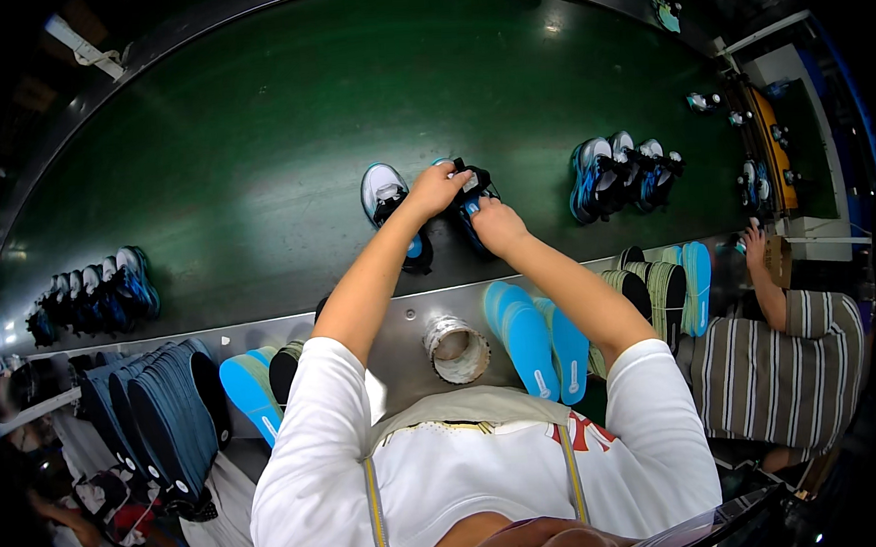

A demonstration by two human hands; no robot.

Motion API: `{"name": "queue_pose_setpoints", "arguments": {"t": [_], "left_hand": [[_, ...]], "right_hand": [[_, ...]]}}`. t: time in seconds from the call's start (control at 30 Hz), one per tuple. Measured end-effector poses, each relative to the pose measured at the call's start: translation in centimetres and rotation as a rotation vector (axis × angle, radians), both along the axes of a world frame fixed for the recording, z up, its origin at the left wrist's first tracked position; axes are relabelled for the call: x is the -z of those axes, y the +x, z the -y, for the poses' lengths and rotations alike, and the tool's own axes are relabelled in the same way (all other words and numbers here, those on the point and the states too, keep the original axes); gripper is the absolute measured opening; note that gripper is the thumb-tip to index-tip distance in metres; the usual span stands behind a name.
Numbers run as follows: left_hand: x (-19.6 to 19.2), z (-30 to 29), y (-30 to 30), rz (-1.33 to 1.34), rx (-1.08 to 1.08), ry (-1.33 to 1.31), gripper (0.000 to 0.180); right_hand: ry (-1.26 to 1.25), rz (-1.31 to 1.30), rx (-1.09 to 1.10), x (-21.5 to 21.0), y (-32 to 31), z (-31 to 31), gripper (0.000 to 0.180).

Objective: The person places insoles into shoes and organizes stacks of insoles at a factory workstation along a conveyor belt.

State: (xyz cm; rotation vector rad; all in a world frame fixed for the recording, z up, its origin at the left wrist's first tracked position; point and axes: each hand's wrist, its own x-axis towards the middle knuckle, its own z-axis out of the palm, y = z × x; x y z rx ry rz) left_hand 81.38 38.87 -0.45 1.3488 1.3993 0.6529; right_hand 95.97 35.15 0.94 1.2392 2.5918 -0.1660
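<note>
Two sneakers lie side by side in front of me on the green belt. The left sneaker (383, 185), white, black and blue, is untouched. My left hand (438, 188) is closed on the tongue and laces of the right sneaker (485, 184). At that shoe's opening is my right hand (499, 225), its fingers bent inward against a blue insole (471, 206) that shows inside. Those fingertips are partly hidden in the shoe.
Sneakers stand in rows on the belt (281, 113), one group (92, 287) at far left and another (623, 175) at right. Insole stacks (173, 411), blue insoles (526, 338) and a cylindrical container (457, 350) line the metal ledge. A person in a striped shirt (780, 369) is at right.
</note>
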Motion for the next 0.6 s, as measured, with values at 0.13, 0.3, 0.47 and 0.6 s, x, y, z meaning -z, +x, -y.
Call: {"name": "queue_pose_setpoints", "arguments": {"t": [0.13, 0.3, 0.47, 0.6], "left_hand": [[0.2, 0.1, -0.5, 0.031, -0.006, -0.019, 0.034], [0.0, 0.3, -0.9, -0.002, 0.022, -0.019, 0.034], [1.2, 0.4, -1.2, 0.066, -0.003, 0.037, 0.033], [0.7, 1.0, -1.1, -0.107, -0.043, 0.175, 0.032]], "right_hand": [[-0.082, 0.019, 0.031, 0.4, -0.4, -0.4, 0.013], [-0.225, 0.171, 0.002, -0.1, -1.2, -1.0, 0.018], [-0.308, 0.4, -0.122, 0.5, -2.0, -1.7, 0.027], [-0.35, 0.447, -0.085, 2.1, -2.9, -2.2, 0.028]]}}
